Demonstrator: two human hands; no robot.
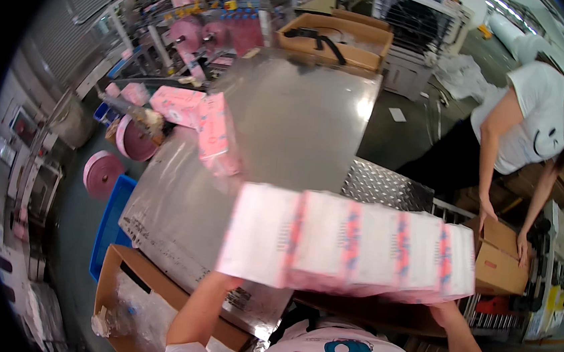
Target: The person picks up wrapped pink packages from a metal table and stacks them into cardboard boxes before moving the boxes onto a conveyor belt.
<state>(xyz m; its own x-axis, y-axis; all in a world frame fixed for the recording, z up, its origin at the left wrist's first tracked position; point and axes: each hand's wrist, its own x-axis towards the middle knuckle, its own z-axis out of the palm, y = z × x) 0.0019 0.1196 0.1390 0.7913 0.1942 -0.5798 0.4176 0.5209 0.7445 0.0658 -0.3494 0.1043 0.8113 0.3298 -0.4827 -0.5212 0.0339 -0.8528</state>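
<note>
A row of several white-and-pink soft packs [373, 248] is held up in front of my body, squeezed together end to end. My left hand [224, 282] grips the row at its left end from below. At the right end, my right hand [443, 312] presses in from the near lower side. Most fingers of both hands are hidden behind the packs. Beyond the row, other pink patterned packs [217, 133] lie on the metal table [287, 116], near its left edge.
An open carton with clear plastic [140, 304] stands at lower left, beside a blue crate [114, 218]. Pink rolls [103, 174] are further left. Another open carton [367, 44] sits at the table's far end. On the right, a co-worker handles a closed cardboard box [503, 259].
</note>
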